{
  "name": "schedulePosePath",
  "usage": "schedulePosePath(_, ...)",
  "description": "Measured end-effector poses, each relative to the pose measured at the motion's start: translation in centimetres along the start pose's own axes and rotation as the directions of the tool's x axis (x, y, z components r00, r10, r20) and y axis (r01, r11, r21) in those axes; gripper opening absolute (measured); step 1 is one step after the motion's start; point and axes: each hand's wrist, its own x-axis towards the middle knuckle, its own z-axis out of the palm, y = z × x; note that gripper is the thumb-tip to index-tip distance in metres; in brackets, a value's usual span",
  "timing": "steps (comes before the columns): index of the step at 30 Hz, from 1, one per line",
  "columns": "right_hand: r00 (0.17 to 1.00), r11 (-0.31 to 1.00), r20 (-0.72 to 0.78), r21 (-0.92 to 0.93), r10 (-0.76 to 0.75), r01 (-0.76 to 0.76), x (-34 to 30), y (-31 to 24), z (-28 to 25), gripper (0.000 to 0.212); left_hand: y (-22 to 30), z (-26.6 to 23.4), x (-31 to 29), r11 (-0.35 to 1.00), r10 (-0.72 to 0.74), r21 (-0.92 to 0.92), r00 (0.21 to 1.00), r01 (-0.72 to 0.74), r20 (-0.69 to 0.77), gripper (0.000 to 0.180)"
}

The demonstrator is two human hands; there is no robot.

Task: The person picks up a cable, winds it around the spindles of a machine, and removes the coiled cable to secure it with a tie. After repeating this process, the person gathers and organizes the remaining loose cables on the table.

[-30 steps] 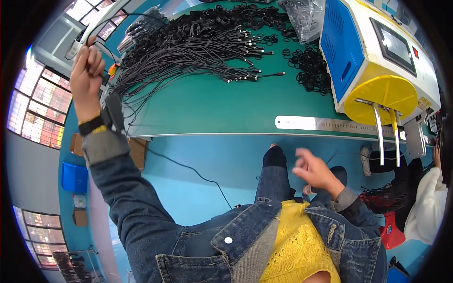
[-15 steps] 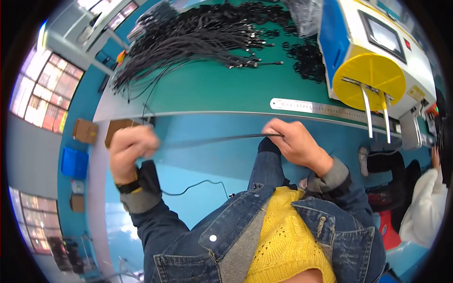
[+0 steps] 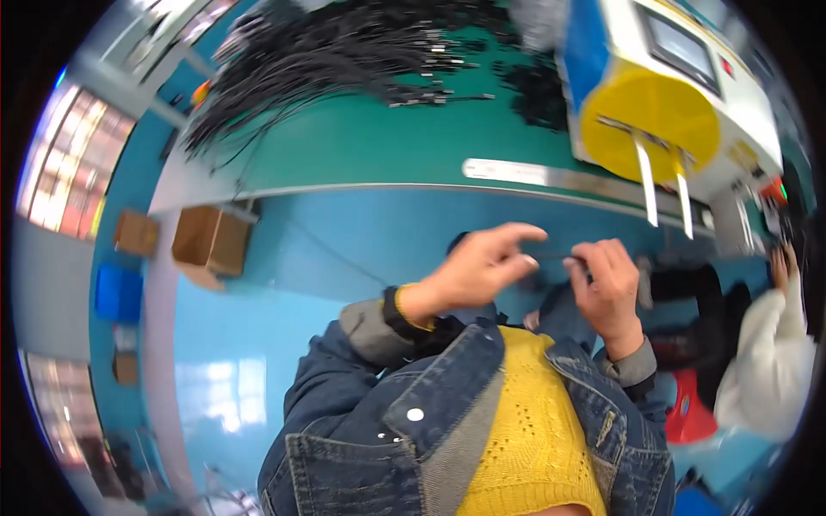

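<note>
My left hand [image 3: 486, 268] is in front of my body, its index finger stretched out and its thumb apart from it. Close by on the right, my right hand [image 3: 607, 279] pinches a thin black cable [image 3: 551, 255]. A short, blurred stretch of that cable shows in the gap between both hands; the rest of it is hidden or smeared. A large pile of black cables [image 3: 335, 73] with metal plugs lies on the green-topped table [image 3: 361, 155] beyond my hands.
A white machine [image 3: 744, 129] with a yellow disc [image 3: 650, 125] and two metal prongs stands at the right, beside a steel ruler [image 3: 508, 171]. An open cardboard box [image 3: 206, 241] is at the left. A person in white [image 3: 761, 370] sits at the far right.
My left hand has swung right, close to my right hand, and its fingers have opened. The cable no longer stretches wide between them. The view has shifted a little.
</note>
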Motion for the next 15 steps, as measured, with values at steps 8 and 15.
schedulePosePath(8, 0.893, 0.898, -0.447, -0.41, -0.044, -0.16, -6.0, 3.0, -7.3, 0.026, 5.4, 1.3, 4.3, 0.986, 0.163, 0.025, 0.982, -0.166, 0.091, 0.019)
schedulePosePath(15, 0.78, 0.943, -0.626, -0.26, -0.002, -0.207, -2.6, 6.3, -8.4, 0.023, 8.7, 5.1, 10.8, 0.887, 0.417, 0.221, 0.909, -0.406, -0.004, 0.016)
